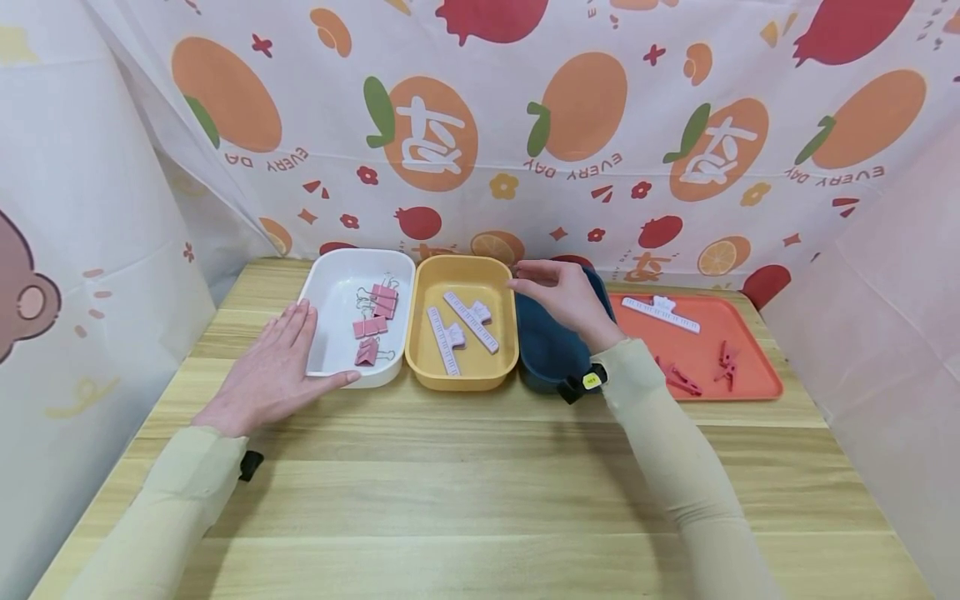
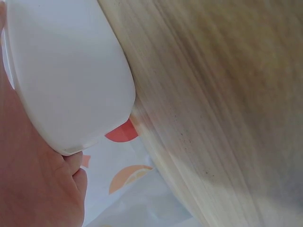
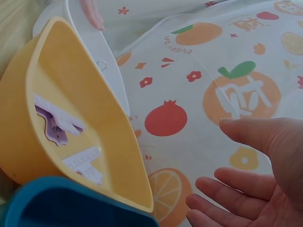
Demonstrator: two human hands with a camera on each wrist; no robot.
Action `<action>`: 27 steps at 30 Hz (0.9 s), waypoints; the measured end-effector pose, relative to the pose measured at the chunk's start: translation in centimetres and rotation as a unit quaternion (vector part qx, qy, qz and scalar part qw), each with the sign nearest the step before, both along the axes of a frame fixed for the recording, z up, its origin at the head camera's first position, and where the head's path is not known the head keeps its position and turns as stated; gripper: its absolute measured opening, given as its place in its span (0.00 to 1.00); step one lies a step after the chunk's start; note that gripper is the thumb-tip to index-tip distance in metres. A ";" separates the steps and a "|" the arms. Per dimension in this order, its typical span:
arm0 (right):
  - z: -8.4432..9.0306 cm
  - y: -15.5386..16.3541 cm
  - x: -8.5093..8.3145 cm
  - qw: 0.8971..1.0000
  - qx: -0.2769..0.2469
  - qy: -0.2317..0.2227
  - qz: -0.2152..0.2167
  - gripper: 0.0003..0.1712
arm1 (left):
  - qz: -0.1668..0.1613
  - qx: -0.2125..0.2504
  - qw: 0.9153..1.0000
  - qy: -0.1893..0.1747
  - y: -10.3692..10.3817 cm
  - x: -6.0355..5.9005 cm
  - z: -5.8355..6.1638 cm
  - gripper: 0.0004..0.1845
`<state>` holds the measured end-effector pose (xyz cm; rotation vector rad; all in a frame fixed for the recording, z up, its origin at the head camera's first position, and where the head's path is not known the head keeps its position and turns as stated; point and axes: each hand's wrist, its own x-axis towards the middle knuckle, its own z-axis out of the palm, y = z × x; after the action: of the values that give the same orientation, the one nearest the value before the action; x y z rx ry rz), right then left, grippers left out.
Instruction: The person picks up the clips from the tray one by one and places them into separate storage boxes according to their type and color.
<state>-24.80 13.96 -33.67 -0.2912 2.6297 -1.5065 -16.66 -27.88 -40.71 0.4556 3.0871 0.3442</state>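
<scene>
My left hand [image 1: 273, 362] lies with straight, spread fingers against the left side of a white bin [image 1: 322, 287]. Pink binder clips [image 1: 370, 326] lie inside that bin. In the middle stands a yellow bin [image 1: 462, 383] with two white ruler-like clips [image 1: 472, 321] in it. Above the dark blue bin [image 1: 551, 354], near the yellow bin's right rim, hovers my right hand [image 1: 562, 293], fingers loosely bent. The right wrist view shows nothing between its thumb and fingers. My right hand and wrist hide part of the blue bin.
A red-orange tray [image 1: 738, 333] sits at the right, holding another ruler-like clip [image 1: 662, 313] and several small dark pink clips [image 1: 726, 367]. Behind the containers hangs a fruit-printed cloth [image 1: 480, 192]. The wooden table [image 1: 450, 500] extends in front.
</scene>
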 end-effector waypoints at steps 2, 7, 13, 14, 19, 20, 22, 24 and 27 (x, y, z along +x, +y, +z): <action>0.0 0.3 0.1 1.000 -0.003 0.003 -0.004 0.34 | 0.000 0.000 1.000 0.001 0.0 0.0 0.0 0.64; 0.0 1.3 0.0 1.000 -0.025 0.005 -0.015 0.32 | -0.001 0.001 1.000 0.003 0.0 0.0 0.0 0.64; -0.1 2.3 0.1 0.999 -0.024 0.002 -0.027 0.34 | -0.001 -0.001 1.000 0.003 0.0 0.0 0.0 0.64; -0.2 2.5 0.1 0.999 -0.024 0.001 -0.028 0.34 | -0.001 -0.001 1.000 0.003 0.0 0.1 -0.1 0.64; -0.1 3.1 0.2 0.999 -0.024 -0.001 -0.036 0.34 | -0.001 -0.004 1.000 0.000 0.0 0.0 0.0 0.65; -0.1 3.2 0.2 0.999 -0.025 -0.003 -0.038 0.34 | -0.001 -0.005 1.000 -0.001 0.0 0.0 0.1 0.65; -0.2 3.4 0.2 0.999 -0.026 -0.003 -0.041 0.34 | -0.001 -0.007 1.000 -0.003 0.0 -0.1 0.1 0.65; -0.2 3.6 0.3 0.999 -0.028 -0.004 -0.043 0.33 | -0.002 -0.009 1.000 -0.002 0.0 -0.1 0.2 0.65; -0.4 3.8 0.2 0.998 -0.031 -0.007 -0.048 0.32 | -0.003 -0.010 1.000 -0.004 0.0 -0.1 0.2 0.65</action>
<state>-24.61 17.74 -34.06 -0.1610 2.6246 -1.6152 -16.73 -27.86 -40.52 0.4611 3.0784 0.3139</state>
